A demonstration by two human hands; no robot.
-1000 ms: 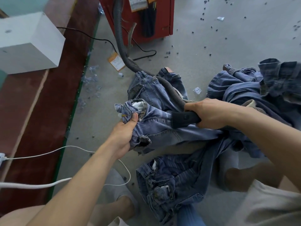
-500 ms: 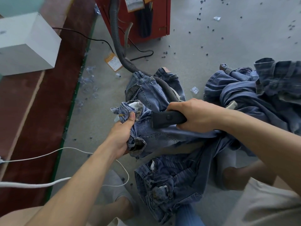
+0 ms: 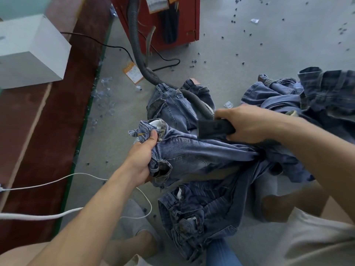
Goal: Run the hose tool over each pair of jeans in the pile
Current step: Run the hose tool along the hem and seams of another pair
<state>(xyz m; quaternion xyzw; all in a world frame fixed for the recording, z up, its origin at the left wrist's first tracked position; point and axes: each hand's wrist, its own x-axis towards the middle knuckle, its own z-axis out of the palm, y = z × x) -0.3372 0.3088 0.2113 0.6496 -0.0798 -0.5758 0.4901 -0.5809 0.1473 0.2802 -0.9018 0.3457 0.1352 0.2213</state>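
Observation:
A pair of blue jeans (image 3: 194, 156) is stretched across the middle of the view. My left hand (image 3: 141, 160) grips its bunched waistband. My right hand (image 3: 244, 123) holds the black nozzle (image 3: 213, 128) of the hose tool, pressed on the denim near the waist. The grey ribbed hose (image 3: 138, 56) runs back to a red machine (image 3: 163, 22). Another pair (image 3: 172, 106) lies on the floor behind, a darker pair (image 3: 197, 214) lies in front, and a pile of jeans (image 3: 311, 93) sits at the right.
A white box (image 3: 32, 50) stands on a dark red platform (image 3: 51, 131) at the left. White cables (image 3: 57, 196) cross the grey floor near my feet. An orange tag (image 3: 133, 72), black cord and scattered small scraps lie on the floor.
My right hand slid the nozzle left along the jeans toward the waistband, then drew it slightly back right. My left hand kept its grip on the waistband.

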